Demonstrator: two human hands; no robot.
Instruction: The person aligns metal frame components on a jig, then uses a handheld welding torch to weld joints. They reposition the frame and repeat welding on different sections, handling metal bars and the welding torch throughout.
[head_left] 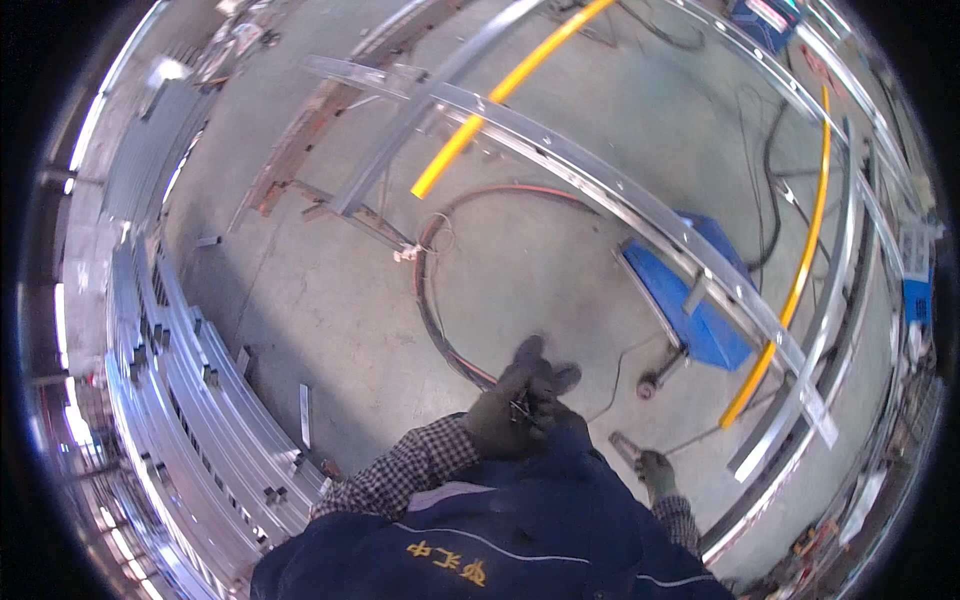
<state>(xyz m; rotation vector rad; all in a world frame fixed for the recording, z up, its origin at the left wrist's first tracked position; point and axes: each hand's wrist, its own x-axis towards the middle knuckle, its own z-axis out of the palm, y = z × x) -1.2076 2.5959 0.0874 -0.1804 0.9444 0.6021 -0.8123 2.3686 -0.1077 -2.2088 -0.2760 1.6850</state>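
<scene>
My left hand [497, 418], in a dark glove, is drawn in close before my navy jacket with its fingers curled. Something small and dark with a metallic glint lies at its fingers; its kind is too unclear to tell. Lower right, my right hand [655, 472], gloved in grey-green, closes around one end of a short, flat grey-brown piece [624, 446]. That piece points up and left over the floor, and I cannot make out its kind. Just beyond the left hand, the dark tips of my shoes [530, 350] show.
A long metal frame [600, 185] crosses ahead, with yellow bars [465, 152] by it. Under it stands a blue wheeled base [690, 310]. A black and red hose [425, 270] curves over the floor in front of me. Stacked metal profiles [190, 420] lie left.
</scene>
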